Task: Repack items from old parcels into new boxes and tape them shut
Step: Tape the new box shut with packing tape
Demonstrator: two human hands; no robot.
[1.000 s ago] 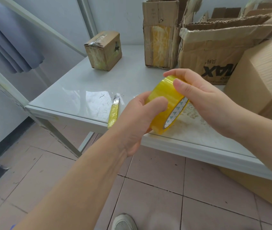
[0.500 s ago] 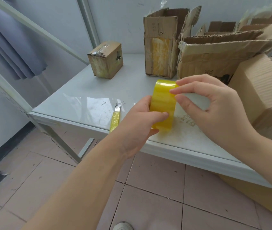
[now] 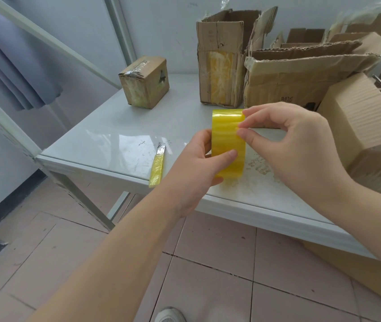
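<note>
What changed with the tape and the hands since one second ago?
The yellow tape roll turned edge-on, hiding its core. The right hand moved from its top to picking at its upper edge. The left hand still grips it; knife and boxes stayed.

Both hands (image 3: 196, 163) (image 3: 294, 145) hold yellow tape roll (image 3: 228, 145)

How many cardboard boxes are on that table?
4 clearly: small taped brown box back left, tall open box centre-back, wide torn box beside it, plain corrugated box right. Others may hide behind.
</note>
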